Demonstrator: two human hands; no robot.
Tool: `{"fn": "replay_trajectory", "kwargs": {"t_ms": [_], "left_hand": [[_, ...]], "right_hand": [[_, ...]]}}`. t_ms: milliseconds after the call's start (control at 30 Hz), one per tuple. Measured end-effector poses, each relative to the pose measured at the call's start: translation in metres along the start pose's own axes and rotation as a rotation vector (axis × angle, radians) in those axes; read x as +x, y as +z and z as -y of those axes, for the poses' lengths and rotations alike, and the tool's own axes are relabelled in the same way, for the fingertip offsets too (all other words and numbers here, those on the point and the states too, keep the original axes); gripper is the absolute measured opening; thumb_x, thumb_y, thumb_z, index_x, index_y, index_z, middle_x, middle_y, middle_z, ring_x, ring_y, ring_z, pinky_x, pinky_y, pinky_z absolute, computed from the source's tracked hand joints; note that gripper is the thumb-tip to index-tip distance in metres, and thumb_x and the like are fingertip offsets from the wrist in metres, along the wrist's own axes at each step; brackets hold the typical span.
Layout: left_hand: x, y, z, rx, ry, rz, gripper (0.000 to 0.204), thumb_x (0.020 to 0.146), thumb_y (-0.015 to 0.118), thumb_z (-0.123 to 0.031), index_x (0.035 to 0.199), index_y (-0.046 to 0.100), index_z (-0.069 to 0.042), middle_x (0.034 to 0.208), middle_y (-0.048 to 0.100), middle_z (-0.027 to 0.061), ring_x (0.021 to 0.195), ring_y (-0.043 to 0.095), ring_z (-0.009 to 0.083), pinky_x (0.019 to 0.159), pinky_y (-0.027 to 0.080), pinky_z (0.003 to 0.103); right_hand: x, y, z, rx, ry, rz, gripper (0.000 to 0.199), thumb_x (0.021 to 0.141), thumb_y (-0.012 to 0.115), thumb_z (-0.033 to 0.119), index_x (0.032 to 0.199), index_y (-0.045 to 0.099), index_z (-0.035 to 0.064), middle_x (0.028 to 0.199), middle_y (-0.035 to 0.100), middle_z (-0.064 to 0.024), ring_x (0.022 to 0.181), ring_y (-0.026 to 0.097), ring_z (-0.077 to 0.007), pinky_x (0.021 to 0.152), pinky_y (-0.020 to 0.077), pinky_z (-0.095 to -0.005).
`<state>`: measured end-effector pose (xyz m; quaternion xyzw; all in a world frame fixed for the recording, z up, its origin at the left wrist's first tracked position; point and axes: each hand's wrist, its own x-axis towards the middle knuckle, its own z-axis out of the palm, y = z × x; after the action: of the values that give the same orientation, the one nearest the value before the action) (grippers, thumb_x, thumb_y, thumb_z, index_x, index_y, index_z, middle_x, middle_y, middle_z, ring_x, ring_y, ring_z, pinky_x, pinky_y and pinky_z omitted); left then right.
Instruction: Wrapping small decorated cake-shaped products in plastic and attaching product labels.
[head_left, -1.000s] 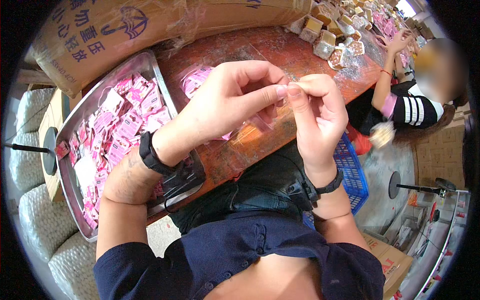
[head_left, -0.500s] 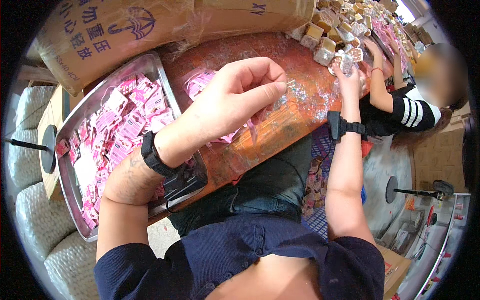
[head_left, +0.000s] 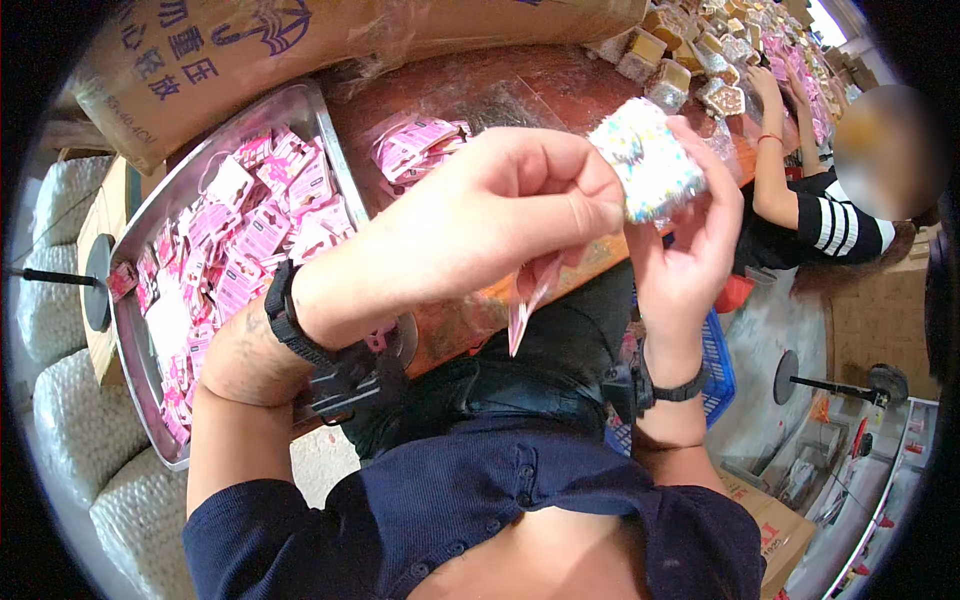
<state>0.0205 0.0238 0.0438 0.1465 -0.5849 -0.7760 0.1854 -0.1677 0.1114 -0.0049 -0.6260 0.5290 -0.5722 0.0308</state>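
Pinched between both hands: small speckled packet [head_left: 648,160], now up at chest height, fetched since a moment ago from the far table [head_left: 520,90]. Right hand [head_left: 690,250] cups beneath, palm up; left hand [head_left: 500,215] closes fingertips on its edge, pink card [head_left: 525,305] dangling below.

The single head-worn fisheye view looks steeply down from close above the person's chest, over the wooden table [head_left: 520,90] at upper centre; straight edges bend toward the dark rim.
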Motion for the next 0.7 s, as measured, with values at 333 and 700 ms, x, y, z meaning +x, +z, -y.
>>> {"fn": "replay_trajectory", "kwargs": {"t_ms": [333, 700], "left_hand": [[-0.010, 0.009, -0.008, -0.018, -0.063, 0.036, 0.012, 0.094, 0.058, -0.013, 0.091, 0.057, -0.002, 0.067, 0.054, -0.0018, 0.055, 0.050, 0.0032, 0.049, 0.040, 0.019], [-0.009, 0.008, -0.009, -0.010, -0.102, 0.021, 0.013, 0.093, 0.058, -0.014, 0.090, 0.057, -0.001, 0.067, 0.055, -0.0011, 0.054, 0.051, 0.0033, 0.047, 0.039, 0.018]], "right_hand": [[0.004, -0.005, 0.013, -0.255, -0.230, -0.071, 0.055, 0.070, 0.068, -0.008, 0.122, 0.054, 0.0019, 0.126, 0.059, -0.0181, 0.123, 0.052, -0.0392, 0.107, 0.0379, -0.0472], [0.004, -0.005, 0.013, -0.307, -0.340, -0.102, 0.055, 0.069, 0.070, -0.008, 0.120, 0.054, 0.0020, 0.122, 0.059, -0.0175, 0.118, 0.054, -0.0396, 0.105, 0.0420, -0.0488]]}}
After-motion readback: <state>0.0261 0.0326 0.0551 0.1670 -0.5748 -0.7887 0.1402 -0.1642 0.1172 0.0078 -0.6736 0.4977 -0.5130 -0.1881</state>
